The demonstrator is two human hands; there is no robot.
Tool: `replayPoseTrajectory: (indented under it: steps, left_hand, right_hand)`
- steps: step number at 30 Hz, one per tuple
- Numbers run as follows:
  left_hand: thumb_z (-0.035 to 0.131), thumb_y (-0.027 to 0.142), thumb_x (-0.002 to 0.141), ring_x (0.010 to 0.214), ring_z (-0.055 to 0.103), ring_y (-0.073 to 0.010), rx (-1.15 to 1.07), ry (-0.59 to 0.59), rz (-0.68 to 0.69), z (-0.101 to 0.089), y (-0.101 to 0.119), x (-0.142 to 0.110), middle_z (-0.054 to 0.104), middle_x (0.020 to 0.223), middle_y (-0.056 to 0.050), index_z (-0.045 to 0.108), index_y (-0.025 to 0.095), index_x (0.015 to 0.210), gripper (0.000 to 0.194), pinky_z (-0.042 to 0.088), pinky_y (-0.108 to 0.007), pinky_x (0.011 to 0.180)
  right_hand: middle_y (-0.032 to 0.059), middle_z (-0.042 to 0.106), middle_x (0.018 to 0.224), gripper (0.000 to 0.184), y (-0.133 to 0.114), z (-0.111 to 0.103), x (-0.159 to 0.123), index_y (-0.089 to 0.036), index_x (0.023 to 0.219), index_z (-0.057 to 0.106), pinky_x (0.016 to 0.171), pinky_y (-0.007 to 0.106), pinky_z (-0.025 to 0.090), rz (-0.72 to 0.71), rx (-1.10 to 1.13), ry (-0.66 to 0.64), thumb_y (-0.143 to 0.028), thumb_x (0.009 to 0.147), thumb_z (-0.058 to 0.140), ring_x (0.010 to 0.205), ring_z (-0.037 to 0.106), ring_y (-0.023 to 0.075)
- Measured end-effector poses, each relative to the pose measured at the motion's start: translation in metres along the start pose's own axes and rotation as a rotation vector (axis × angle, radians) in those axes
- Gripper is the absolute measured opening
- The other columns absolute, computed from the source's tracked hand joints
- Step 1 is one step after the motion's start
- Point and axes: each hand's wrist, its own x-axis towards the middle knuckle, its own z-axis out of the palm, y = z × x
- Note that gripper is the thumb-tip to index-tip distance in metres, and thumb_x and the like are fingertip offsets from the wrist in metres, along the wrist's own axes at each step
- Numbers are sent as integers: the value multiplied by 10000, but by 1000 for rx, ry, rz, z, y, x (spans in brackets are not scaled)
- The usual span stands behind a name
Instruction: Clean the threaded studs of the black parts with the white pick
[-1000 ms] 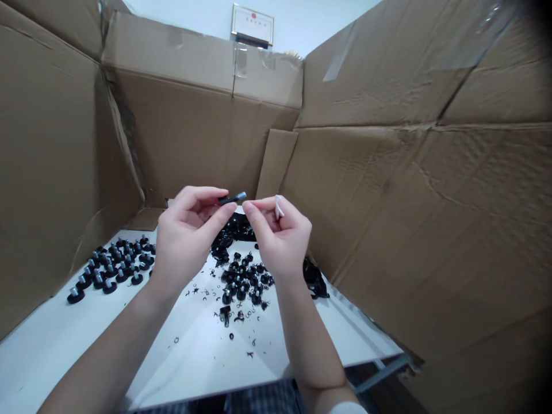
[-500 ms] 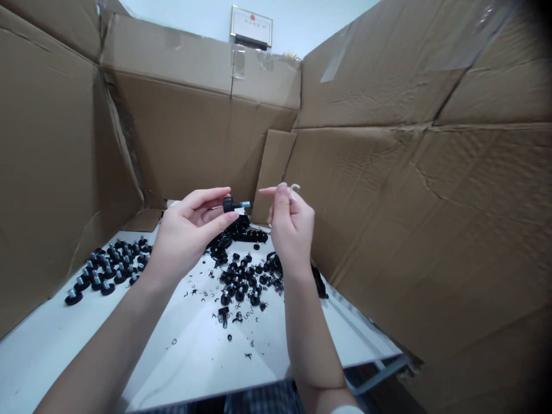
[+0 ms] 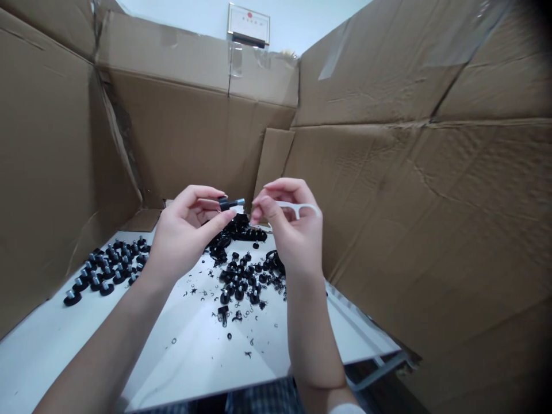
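My left hand (image 3: 183, 230) is closed on a black-headed screw (image 3: 232, 203), pinched between thumb and fingers. Its bright metal tip points right, toward my other hand. A white tool with a curved finger loop (image 3: 302, 208) lies across the palm of my right hand (image 3: 293, 224), whose thumb and fingers close round it. The tool's working end is hidden by the fingers, so its kind is unclear. A small gap separates the screw tip from the right fingertips. Below both hands lies a loose pile of black-headed screws (image 3: 241, 279) on the white table (image 3: 194, 356).
Several black-headed screws (image 3: 106, 270) stand tip-up in a group on the left. Black scraps and small rings (image 3: 248, 313) are strewn over the middle. A dark heap (image 3: 235, 230) lies farther back. Cardboard walls (image 3: 194, 138) enclose the table's back and sides.
My right hand has turned and its fingers have shifted, bringing more of the white tool into view. My left hand still holds the screw, nearly in place.
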Motion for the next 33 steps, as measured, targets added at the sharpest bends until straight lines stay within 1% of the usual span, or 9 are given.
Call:
replayPoseTrajectory:
  steps: [3,5,7,10,13,19,25,30,33]
  left_hand:
    - [778,183,713,751,657,-129,13,0,13,1,3,-1,685,830,-3,657,205,900,224,568,-249,706]
    - [775,174,713,756,653,-126,26,1,20,1,4,-2,681,838,-4,655,202,899,223,567,-249,708]
    - [780,166,708,780,652,-125,28,0,45,1,4,-3,677,864,-5,655,202,909,240,566,-249,731]
    - [783,150,704,821,653,-121,0,-3,80,2,5,-6,668,912,-5,653,201,918,255,565,-246,774]
    - [772,131,711,834,652,-116,-16,-2,92,3,6,-7,659,912,-4,647,197,908,243,563,-230,770]
    - [769,133,715,838,646,-117,-49,-12,102,6,4,-9,637,904,0,620,199,877,229,561,-232,757]
    - [756,104,717,833,642,-107,-43,6,159,7,3,-9,623,898,4,609,201,850,220,560,-220,749]
    - [756,108,710,837,632,-107,-22,26,194,10,1,-10,602,904,6,588,200,831,227,564,-223,756]
    - [743,104,723,855,623,-108,5,20,218,12,-1,-14,584,922,2,588,201,836,215,564,-230,774]
  right_hand:
    - [-14,693,924,166,-2,0,0,-251,955,537,718,260,616,15,40,-34,-246,848,664,762,700,103]
    - [-2,710,931,93,-1,-1,0,-238,904,541,675,266,619,-10,56,-43,-250,874,628,746,704,108]
    - [5,713,945,82,-1,-1,0,-226,826,569,629,268,608,-40,10,-18,-250,864,639,720,690,107]
    - [-2,694,919,113,1,0,-1,-223,732,623,706,300,601,-98,-104,35,-238,799,713,788,679,123]
    - [-9,686,839,81,2,2,-2,-226,741,658,789,322,589,-151,-121,35,-212,802,709,844,687,136]
    - [-3,667,809,76,2,8,-5,-216,763,637,749,299,603,-124,-101,56,-200,825,677,853,709,148]
    - [-15,629,781,101,3,14,-6,-217,750,618,776,302,602,-179,-88,111,-185,834,664,859,716,147]
    - [7,657,828,95,6,17,-9,-216,761,618,770,318,586,-192,-95,148,-186,843,653,865,701,151]
    - [19,655,832,106,9,20,-11,-217,752,610,755,331,564,-227,-179,174,-211,851,646,844,675,154]
